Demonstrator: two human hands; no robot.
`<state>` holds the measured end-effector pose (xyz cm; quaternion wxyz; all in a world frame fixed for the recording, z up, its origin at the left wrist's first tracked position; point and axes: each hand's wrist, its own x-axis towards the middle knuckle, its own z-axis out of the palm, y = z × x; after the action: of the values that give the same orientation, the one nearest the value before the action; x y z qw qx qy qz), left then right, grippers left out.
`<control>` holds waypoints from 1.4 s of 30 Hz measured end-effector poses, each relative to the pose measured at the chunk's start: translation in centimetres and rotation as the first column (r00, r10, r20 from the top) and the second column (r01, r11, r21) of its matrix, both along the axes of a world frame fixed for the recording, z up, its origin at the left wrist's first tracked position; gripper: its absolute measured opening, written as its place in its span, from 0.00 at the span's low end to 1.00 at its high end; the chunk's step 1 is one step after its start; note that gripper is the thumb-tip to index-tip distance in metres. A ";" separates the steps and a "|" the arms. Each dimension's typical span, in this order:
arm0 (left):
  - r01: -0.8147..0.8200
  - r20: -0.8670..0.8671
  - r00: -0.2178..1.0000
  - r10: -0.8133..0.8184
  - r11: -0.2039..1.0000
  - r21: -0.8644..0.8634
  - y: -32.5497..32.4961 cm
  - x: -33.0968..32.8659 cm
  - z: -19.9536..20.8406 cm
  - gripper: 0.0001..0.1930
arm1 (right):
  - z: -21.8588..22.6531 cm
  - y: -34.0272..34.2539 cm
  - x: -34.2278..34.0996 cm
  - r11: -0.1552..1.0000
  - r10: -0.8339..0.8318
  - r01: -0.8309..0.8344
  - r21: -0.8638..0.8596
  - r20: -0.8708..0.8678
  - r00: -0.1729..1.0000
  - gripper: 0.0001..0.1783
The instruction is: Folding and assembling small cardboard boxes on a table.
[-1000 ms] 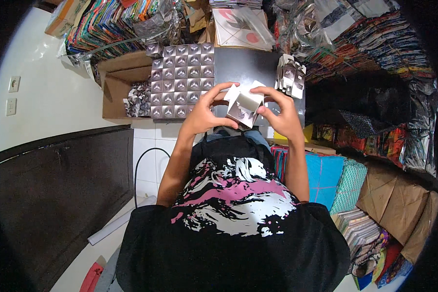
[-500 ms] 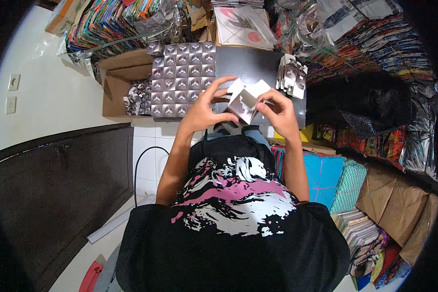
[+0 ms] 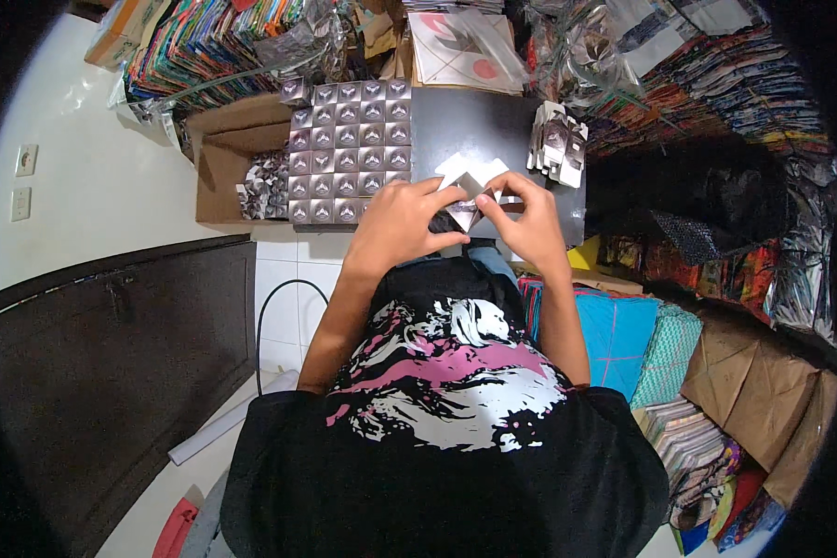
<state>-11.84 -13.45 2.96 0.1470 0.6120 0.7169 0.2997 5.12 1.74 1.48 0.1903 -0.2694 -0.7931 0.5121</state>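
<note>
A small cardboard box with white inner flaps standing up is held between my hands, above the near edge of the dark table. My left hand grips it from the left, its fingers over the upper edge and the thumb lower down. On the other side my right hand pinches the box's right edge with thumb and forefinger. The box is tilted, and my fingers cover part of it. Left of my hands, rows of closed boxes with a dark emblem stand packed together on the table.
Flattened white and grey cartons lie on the table's right side. An open brown carton at the left holds more small folded pieces. Stacks of wrapped colourful packets line the back. A blue bundle stands at the right.
My left hand has moved right and turned over the box, its fingers now across the top edge. The right hand stays on the box, which sits a little lower.
</note>
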 end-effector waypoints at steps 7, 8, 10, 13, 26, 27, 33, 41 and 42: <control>0.062 -0.092 0.994 -0.061 0.998 0.013 0.2 -0.1 0.2 0.25 | 1.9 -0.7 -0.5 0.999 -0.018 0.025 -0.039 0.174 0.985 0.10; 0.063 -0.092 0.994 -0.062 0.998 0.014 0.2 -0.2 0.1 0.25 | 1.6 -0.6 -0.5 0.999 -0.019 0.026 -0.038 0.174 0.985 0.10; 0.072 -0.090 0.993 -0.080 0.993 -0.092 0.1 -0.4 -0.1 0.28 | 0.4 -0.2 -0.1 0.976 0.044 -0.039 -0.214 0.017 0.999 0.10; 0.047 -0.067 0.997 -0.049 0.998 -0.038 0.1 -0.4 0.3 0.25 | -0.5 0.5 0.1 0.980 0.069 -0.072 -0.185 -0.024 0.997 0.10; 0.065 -0.101 0.991 -0.087 0.977 -0.201 0.1 -0.3 0.9 0.26 | -0.2 -1.5 -1.0 0.995 0.001 -0.027 0.101 0.244 0.970 0.12; 0.066 -0.090 0.992 -0.087 0.976 -0.208 0.0 -0.3 0.7 0.26 | -0.2 -1.6 -1.0 0.992 0.002 -0.031 0.122 0.236 0.972 0.12; 0.062 -0.084 0.993 -0.083 0.972 -0.228 0.0 -0.2 0.9 0.26 | -0.2 -1.7 -1.1 0.993 0.004 -0.032 0.112 0.245 0.969 0.10; 0.105 -0.105 0.986 -0.133 0.967 -0.232 0.1 -0.4 0.7 0.25 | -0.4 -1.7 -0.8 0.990 0.031 -0.067 0.128 0.264 0.964 0.10; 0.109 -0.104 0.985 -0.136 0.967 -0.229 0.1 -0.4 0.7 0.25 | -0.3 -1.7 -0.8 0.995 0.034 -0.060 0.085 0.275 0.961 0.11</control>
<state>-12.27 -13.33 3.67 0.1898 0.6518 0.7141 0.1709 4.28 0.07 1.13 0.0792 -0.3094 -0.8409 0.4370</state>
